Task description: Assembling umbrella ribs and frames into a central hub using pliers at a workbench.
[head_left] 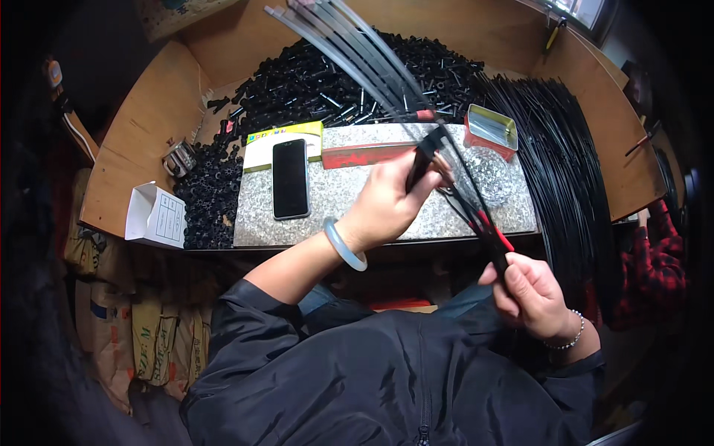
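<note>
My left hand [387,193], a pale bangle at its wrist, is closed on a black piece [424,156] above the speckled stone slab [357,212]. Long grey translucent strips [364,63], smeared by motion, fan out from near that piece toward the far left. Lower and to the right, my right hand [529,290] grips the near end of a dark bundle of thin black rods [476,215] with a red part [502,234] on it. Its far end runs up to my left hand, and blur hides how the pieces join.
A phone [291,178], a yellow-and-white box [282,149], a long red block [364,154] and an open tin [492,130] are on the slab. Black parts [297,82] heap behind. Long black rods [565,163] lie right; a white carton [155,215] stands left. Wooden walls [149,134] surround these.
</note>
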A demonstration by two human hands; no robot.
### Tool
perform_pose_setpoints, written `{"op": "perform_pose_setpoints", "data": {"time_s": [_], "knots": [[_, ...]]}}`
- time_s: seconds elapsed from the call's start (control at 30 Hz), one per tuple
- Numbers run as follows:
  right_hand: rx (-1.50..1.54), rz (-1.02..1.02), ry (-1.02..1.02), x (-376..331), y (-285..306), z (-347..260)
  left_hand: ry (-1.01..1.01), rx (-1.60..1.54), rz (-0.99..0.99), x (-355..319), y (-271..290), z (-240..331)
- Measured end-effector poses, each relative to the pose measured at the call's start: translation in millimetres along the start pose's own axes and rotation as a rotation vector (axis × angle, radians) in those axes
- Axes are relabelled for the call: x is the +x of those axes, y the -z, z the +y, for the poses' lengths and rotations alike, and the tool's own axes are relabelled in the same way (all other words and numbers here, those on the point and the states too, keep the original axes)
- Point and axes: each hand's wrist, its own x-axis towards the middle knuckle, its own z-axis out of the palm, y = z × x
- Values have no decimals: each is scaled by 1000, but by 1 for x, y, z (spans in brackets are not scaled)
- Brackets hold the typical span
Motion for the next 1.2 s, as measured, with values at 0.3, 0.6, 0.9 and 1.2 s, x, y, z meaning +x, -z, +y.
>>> {"op": "perform_pose_setpoints", "data": {"time_s": [0.3,0.6,0.9,1.2], "knots": [[-448,188,389,29,-5,100,-562,770,-2,64,68,-97],[-642,384,596,107,0,221,-253,1212,-561,41,101,-64],[-861,382,390,124,12,257,-259,614,-418,-41,18,-83],[-1003,13,7,70,27,201,-259,1070,-568,-52,5,-83]]}}
